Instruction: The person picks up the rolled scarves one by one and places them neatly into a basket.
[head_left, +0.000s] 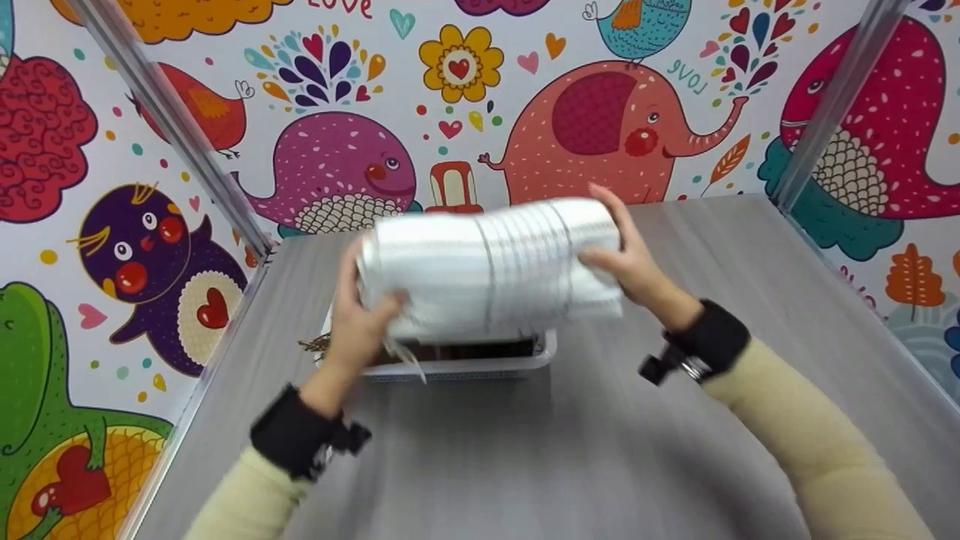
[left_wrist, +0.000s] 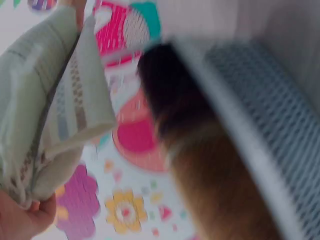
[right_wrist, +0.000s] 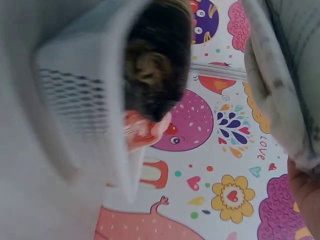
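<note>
A folded white cloth [head_left: 442, 262] with grey stripes is held up in the head view, blurred by motion. My left hand [head_left: 356, 322] grips its left end, thumb on the near face. At the other end, my right hand [head_left: 634, 262] holds it with the thumb in front and fingers at the top edge. Loose fringe hangs below the left end. In the left wrist view the cloth [left_wrist: 85, 100] shows a checked brown and grey band. Under it stands a white plastic basket [head_left: 465, 369], whose upper part the cloth largely hides.
The basket's wall [right_wrist: 75, 100] is perforated. Inside are a brown fuzzy item [left_wrist: 215, 180] and a dark one [right_wrist: 157, 60], with a pink item [right_wrist: 142, 131] beside them. Straw-like strands [head_left: 315, 344] stick out left. A cartoon-patterned wall [head_left: 465, 112] bounds the grey table [head_left: 480, 457].
</note>
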